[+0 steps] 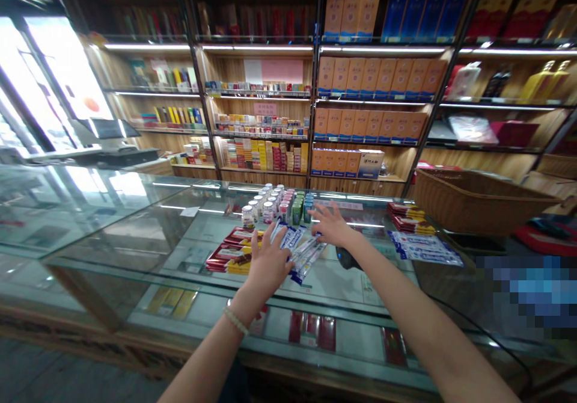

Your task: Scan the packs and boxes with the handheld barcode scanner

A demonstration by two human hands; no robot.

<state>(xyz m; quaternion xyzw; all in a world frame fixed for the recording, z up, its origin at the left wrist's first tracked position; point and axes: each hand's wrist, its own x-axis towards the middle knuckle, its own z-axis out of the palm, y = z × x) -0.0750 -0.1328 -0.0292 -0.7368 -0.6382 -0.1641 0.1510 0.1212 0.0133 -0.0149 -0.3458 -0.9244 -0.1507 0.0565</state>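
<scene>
My left hand (267,263), a beaded bracelet on its wrist, is over the glass counter with its fingers spread. Its thumb is at the near end of some long blue-and-white plastic packets (307,257). Over their far end is my right hand (334,227), fingers apart; whether it touches them I cannot tell. Red-and-yellow packets (229,250) lie in stacks just left of my left hand. Beyond both hands stand rows of small white-capped bottles (259,206), green packs (297,207) and blue packs (308,206). A dark handheld device (345,258) is partly hidden beneath my right forearm.
On the right, more red-and-yellow packets (411,218) and blue-and-white packets (426,248) lie near a wicker basket (480,201). A cable (482,329) crosses the counter there. Shelves with boxed goods (372,125) line the back wall. A screen (108,129) stands far left.
</scene>
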